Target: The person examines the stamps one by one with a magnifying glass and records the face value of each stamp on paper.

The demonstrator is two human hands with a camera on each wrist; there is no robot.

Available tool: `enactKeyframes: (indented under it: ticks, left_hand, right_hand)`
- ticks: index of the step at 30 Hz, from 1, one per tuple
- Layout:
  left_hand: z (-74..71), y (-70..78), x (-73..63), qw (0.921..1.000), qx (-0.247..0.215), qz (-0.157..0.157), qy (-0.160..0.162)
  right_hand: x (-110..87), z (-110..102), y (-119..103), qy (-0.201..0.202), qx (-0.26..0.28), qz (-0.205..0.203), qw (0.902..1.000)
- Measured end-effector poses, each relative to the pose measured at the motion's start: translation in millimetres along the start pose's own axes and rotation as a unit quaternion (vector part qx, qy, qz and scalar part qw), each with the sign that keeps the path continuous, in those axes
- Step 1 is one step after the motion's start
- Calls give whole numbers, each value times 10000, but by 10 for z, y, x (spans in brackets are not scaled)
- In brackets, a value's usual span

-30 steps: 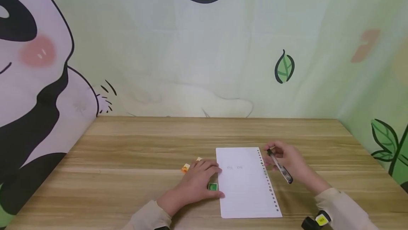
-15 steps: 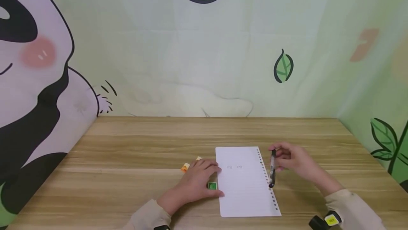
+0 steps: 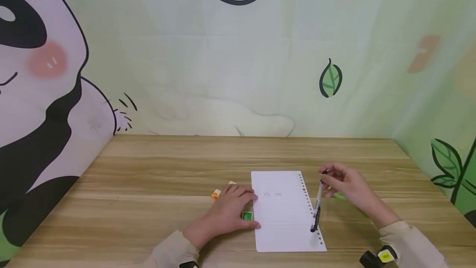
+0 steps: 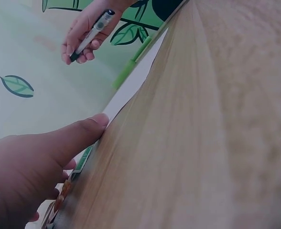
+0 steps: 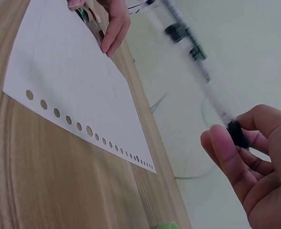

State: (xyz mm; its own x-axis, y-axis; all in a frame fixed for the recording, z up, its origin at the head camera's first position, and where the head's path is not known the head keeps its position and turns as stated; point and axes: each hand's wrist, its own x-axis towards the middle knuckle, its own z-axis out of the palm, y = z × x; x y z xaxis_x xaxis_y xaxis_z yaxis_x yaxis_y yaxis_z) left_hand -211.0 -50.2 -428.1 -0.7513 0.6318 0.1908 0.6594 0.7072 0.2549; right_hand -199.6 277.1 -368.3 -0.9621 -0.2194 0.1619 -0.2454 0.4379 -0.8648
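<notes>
My right hand [image 3: 343,183] pinches a clear-barrelled pen [image 3: 317,210] by its black end, above the table. The pen hangs down and overlaps the punched right edge of a white sheet of paper [image 3: 284,218] in the head view. In the right wrist view the pen [image 5: 205,78] slants up and away from the fingertips, blurred. My left hand [image 3: 228,212] rests at the sheet's left edge, fingers spread, thumb tip on the paper. Two short pieces of writing stand near the top of the sheet. A small green-faced block [image 3: 247,216] lies between left thumb and fingers.
Small yellow and orange pieces [image 3: 215,194] sit just beyond my left hand, partly covered by it. A light-green stick-shaped thing [image 4: 131,67] lies on the wooden table [image 3: 167,160] past the paper, mostly behind my right hand in the head view. A printed backdrop rises behind.
The pen has swung from pointing down and right to pointing down and slightly left. My right hand has shifted slightly right, and the green stick-shaped thing shows beneath it. My left hand stays put.
</notes>
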Motion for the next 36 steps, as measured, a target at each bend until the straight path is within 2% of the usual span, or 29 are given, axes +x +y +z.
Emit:
enactKeyframes:
  ticks: [9,14,19,26,31,36]
  left_hand:
    - [-27,3,0,9998,93,-44,-148]
    - [-38,0,-1,9998,51,-27,-184]
    - [-41,1,-3,9999,32,69,-139]
    - [-47,22,-4,9998,-19,191,-93]
    - [-64,35,6,9997,-22,252,-45]
    - [-97,25,4,9995,102,255,181]
  right_hand:
    - [5,3,15,-87,-181,1,9998]
    - [0,2,16,-157,-526,41,9985]
    - [2,31,44,-232,-665,66,9975]
    - [-10,111,125,-245,-1035,460,9933]
    - [-42,175,192,-175,-1237,564,9906]
    - [-56,221,252,-140,-1488,717,9862]
